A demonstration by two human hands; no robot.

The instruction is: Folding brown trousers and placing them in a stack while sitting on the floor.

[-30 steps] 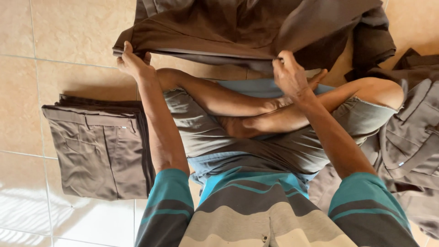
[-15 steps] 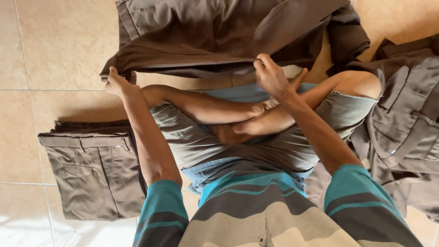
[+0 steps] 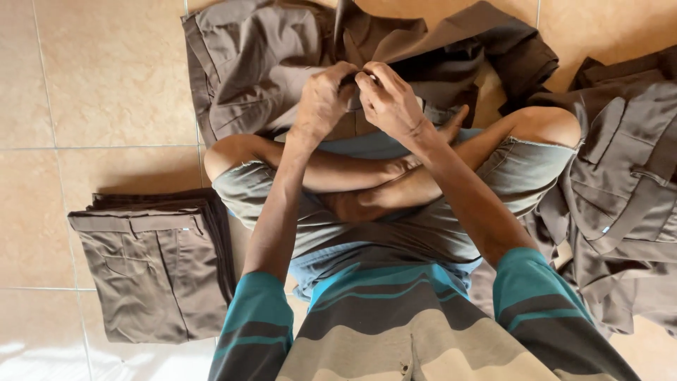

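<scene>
Brown cloth dominates the scene: a brown garment (image 3: 282, 63) lies spread on the tan tiled floor (image 3: 106, 85) directly ahead of the seated person's crossed legs (image 3: 367, 183). Both hands meet at the near middle edge of that garment. Left hand (image 3: 323, 99) is closed, fingers pinching a fold of the fabric. Right hand (image 3: 390, 102) is likewise closed on the same fold, touching the left hand at the fingertips. The garment's far side is rumpled and partly turned over on itself.

Left of the person, 1 neat stack of folded brown trousers (image 3: 159, 264) rests on the tiles, well apart from the hands. Right of the person, an unfolded heap of brown clothing (image 3: 620, 197) lies against the right knee. Person wears grey shorts and a striped teal shirt.
</scene>
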